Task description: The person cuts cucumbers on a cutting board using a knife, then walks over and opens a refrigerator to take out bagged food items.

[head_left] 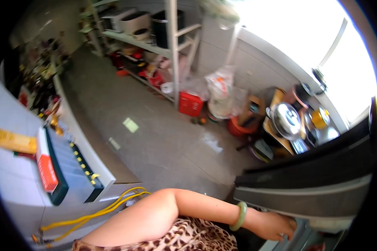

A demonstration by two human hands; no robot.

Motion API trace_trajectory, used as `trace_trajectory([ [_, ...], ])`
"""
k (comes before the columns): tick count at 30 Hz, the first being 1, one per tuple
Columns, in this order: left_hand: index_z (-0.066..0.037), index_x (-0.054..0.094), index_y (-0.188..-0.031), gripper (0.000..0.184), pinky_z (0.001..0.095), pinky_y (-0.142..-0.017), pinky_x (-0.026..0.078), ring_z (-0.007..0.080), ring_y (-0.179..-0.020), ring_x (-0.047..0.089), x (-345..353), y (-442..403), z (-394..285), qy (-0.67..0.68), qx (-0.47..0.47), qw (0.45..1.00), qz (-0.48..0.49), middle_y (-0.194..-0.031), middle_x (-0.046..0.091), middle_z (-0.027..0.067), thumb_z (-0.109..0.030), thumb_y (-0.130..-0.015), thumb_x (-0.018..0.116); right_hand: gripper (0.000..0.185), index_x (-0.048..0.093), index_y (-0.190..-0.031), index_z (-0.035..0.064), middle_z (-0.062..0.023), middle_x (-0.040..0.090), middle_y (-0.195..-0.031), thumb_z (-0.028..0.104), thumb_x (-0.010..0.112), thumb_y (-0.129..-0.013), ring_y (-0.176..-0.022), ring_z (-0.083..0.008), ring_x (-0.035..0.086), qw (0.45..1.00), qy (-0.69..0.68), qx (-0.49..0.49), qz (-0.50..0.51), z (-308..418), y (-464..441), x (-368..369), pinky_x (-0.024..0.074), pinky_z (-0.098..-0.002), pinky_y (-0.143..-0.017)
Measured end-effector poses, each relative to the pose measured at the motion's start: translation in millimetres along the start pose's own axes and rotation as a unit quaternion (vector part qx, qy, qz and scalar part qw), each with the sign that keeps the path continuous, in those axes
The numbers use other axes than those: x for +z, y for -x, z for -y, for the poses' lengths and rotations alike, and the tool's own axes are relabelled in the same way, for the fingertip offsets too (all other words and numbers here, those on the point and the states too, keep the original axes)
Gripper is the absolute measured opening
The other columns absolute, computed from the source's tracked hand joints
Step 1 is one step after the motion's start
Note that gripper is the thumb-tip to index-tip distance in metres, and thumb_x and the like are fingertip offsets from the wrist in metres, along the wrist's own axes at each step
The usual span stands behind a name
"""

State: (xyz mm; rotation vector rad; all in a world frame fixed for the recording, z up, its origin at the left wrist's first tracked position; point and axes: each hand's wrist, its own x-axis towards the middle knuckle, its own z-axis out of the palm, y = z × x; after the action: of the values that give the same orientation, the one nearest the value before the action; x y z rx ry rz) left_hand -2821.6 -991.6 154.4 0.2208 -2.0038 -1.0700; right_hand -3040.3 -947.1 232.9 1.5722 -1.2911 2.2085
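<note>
My left hand reaches to the lower right, a pale green bangle around its wrist. Its fingers curl down over the edge of a grey-blue bin or drawer. Just above the hand juts a dark appliance door or lid with a grey edge. A small reddish patch at the bottom edge, right of the hand, may be part of my right hand; its fingers cannot be made out. Below the arm lies leopard-print cloth.
On the left a white counter carries a red-and-white box, a yellow packet and a dark green case. Yellow hoses run below. Behind stand a shelf rack, a red tub and a lidded steel pot.
</note>
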Motion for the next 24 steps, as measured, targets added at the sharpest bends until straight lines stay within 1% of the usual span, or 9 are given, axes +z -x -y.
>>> trace_trajectory([
  [1, -0.009, 0.059, -0.114, 0.026, 0.0434, -0.097, 0.042, 0.0344, -0.115, 0.05, -1.6, 0.8, -1.7, 0.024, -0.004, 1.0, 0.005, -0.122, 0.051, 0.0119, -0.014, -0.088, 0.057, 0.02, 0.069, -0.094, -0.0029, -0.0113, 0.061, -0.072, 0.014, 0.058, -0.092, -0.053, -0.0175, 0.047, 1.0, -0.004, 0.006, 0.011, 0.6, -0.1, -3.2, 0.0388, -0.032, -0.049],
  [2, -0.01, 0.06, -0.113, 0.025, 0.0436, -0.096, 0.042, 0.0342, -0.114, 0.051, -5.4, 1.5, -5.4, 0.045, -0.01, 0.999, 0.008, -0.122, 0.05, 0.0118, -0.014, -0.089, 0.057, 0.02, 0.068, -0.094, -0.0028, -0.0113, 0.061, -0.072, 0.014, 0.058, -0.092, -0.053, -0.0177, 0.046, 0.999, 0.027, -0.018, 0.002, 0.9, -0.5, -4.9, 0.0386, -0.0316, -0.049],
  [3, -0.009, 0.06, -0.113, 0.024, 0.0423, -0.095, 0.043, 0.0335, -0.115, 0.051, -12.8, 1.0, -13.7, 0.043, -0.042, 0.997, 0.039, -0.127, 0.049, 0.0121, -0.014, -0.09, 0.055, 0.02, 0.068, -0.095, -0.0028, -0.011, 0.06, -0.071, 0.014, 0.057, -0.093, -0.052, -0.0174, 0.046, 0.999, 0.023, -0.035, 0.002, 0.5, -1.4, -4.5, 0.0382, -0.0316, -0.049],
  [4, -0.008, 0.06, -0.113, 0.023, 0.0422, -0.095, 0.044, 0.0333, -0.116, 0.051, -13.3, 1.3, -15.1, 0.041, -0.041, 0.998, 0.04, -0.129, 0.049, 0.0122, -0.014, -0.091, 0.055, 0.02, 0.068, -0.095, -0.0028, -0.0106, 0.06, -0.071, 0.015, 0.057, -0.093, -0.052, -0.017, 0.045, 0.999, 0.016, -0.052, 0.003, 0.6, -2.1, -4.9, 0.0378, -0.0316, -0.049],
  [7, -0.007, 0.059, -0.114, 0.023, 0.0416, -0.093, 0.045, 0.0326, -0.119, 0.051, -10.8, 1.2, -10.5, 0.043, -0.037, 0.997, 0.049, -0.137, 0.046, 0.0125, -0.014, -0.092, 0.055, 0.022, 0.067, -0.096, -0.003, -0.0103, 0.059, -0.07, 0.016, 0.056, -0.095, -0.052, -0.0163, 0.043, 0.999, 0.032, -0.041, 0.01, 10.8, -0.2, -15.6, 0.0367, -0.0305, -0.049],
  [13, -0.007, 0.059, -0.115, 0.024, 0.0415, -0.093, 0.045, 0.0322, -0.114, 0.054, -11.4, -0.1, -11.2, 0.095, -0.035, 0.991, 0.083, -0.134, 0.047, 0.0125, -0.015, -0.093, 0.055, 0.021, 0.066, -0.095, -0.0035, -0.0107, 0.06, -0.072, 0.014, 0.055, -0.095, -0.052, -0.0152, 0.045, 0.997, 0.074, -0.027, -0.025, 31.9, 3.2, -22.1, 0.036, -0.0277, -0.049],
  [16, -0.007, 0.058, -0.116, 0.024, 0.0416, -0.092, 0.046, 0.032, -0.112, 0.055, -9.2, 1.6, -9.6, 0.1, -0.004, 0.992, 0.078, -0.133, 0.047, 0.0125, -0.015, -0.094, 0.054, 0.019, 0.066, -0.095, -0.0037, -0.0112, 0.062, -0.073, 0.012, 0.056, -0.095, -0.054, -0.0151, 0.047, 0.998, 0.055, -0.027, -0.016, 44.2, 3.0, -22.2, 0.0369, -0.0265, -0.049],
  [20, -0.006, 0.057, -0.119, 0.026, 0.0416, -0.093, 0.046, 0.0335, -0.116, 0.054, -15.9, 0.4, -13.5, 0.145, -0.015, 0.981, 0.129, -0.139, 0.044, 0.0143, -0.016, -0.095, 0.053, 0.017, 0.067, -0.095, -0.0034, -0.0112, 0.063, -0.074, 0.009, 0.056, -0.094, -0.057, -0.0141, 0.049, 0.995, 0.076, -0.059, 0.022, 61.0, -0.7, -24.4, 0.0378, -0.0243, -0.051],
  [24, -0.007, 0.056, -0.12, 0.026, 0.0421, -0.095, 0.045, 0.0351, -0.12, 0.052, -15.6, 0.0, -10.2, 0.174, 0.003, 0.971, 0.162, -0.145, 0.04, 0.0162, -0.017, -0.096, 0.052, 0.017, 0.067, -0.096, -0.0033, -0.0109, 0.063, -0.073, 0.007, 0.054, -0.093, -0.057, -0.0135, 0.049, 0.992, 0.12, -0.045, -0.002, 76.9, 2.6, -26.0, 0.0378, -0.0242, -0.051],
])
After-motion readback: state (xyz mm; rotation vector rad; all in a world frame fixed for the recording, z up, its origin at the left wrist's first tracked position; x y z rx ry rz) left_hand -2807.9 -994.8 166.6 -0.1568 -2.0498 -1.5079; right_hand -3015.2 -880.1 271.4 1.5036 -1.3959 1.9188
